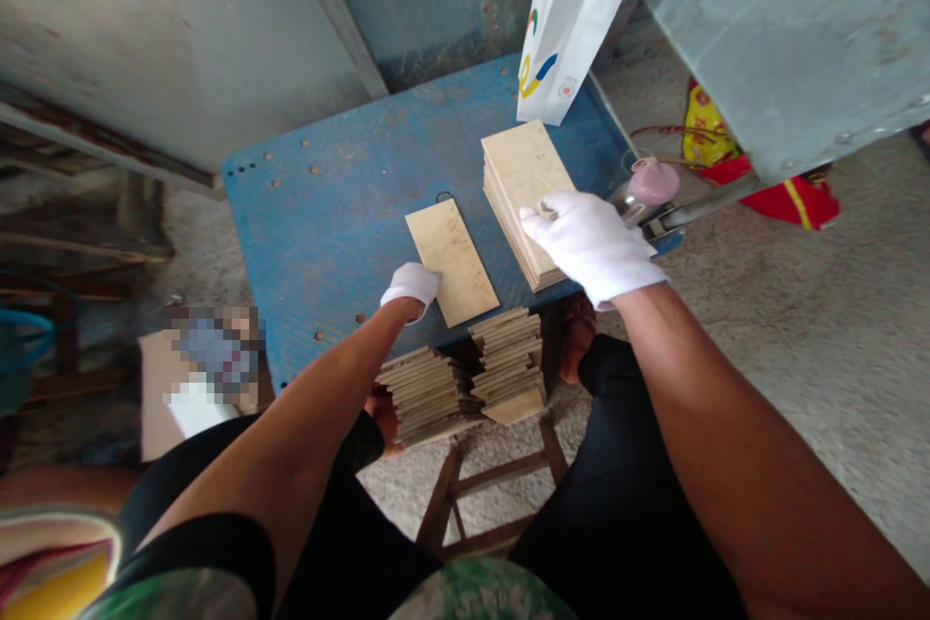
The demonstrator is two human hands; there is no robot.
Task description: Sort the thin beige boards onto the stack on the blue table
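Blue bench (349, 184) under both gloves carries a single pale board (451, 262) lying flat near its front edge, with a neat stack of boards (527, 150) to the right. The left hand (411, 286) meets the single board's left edge; its fingertips are hidden, so I cannot tell whether it pinches or only steadies. The right hand (577, 237) lies over the stack's near part, fingers loosely bent; whether it grips the top board is unclear. Sideways pressure from that hand could shear the stack, since nothing visible binds the boards. A white bag (571, 29) stands just behind, so a shoved stack might tip it. A pink-topped container (650, 184) sits close to the right wrist, where a wide swing could knock it. Below the front edge, two uneven piles (428, 397) look liable to slide if a leg bumps them.
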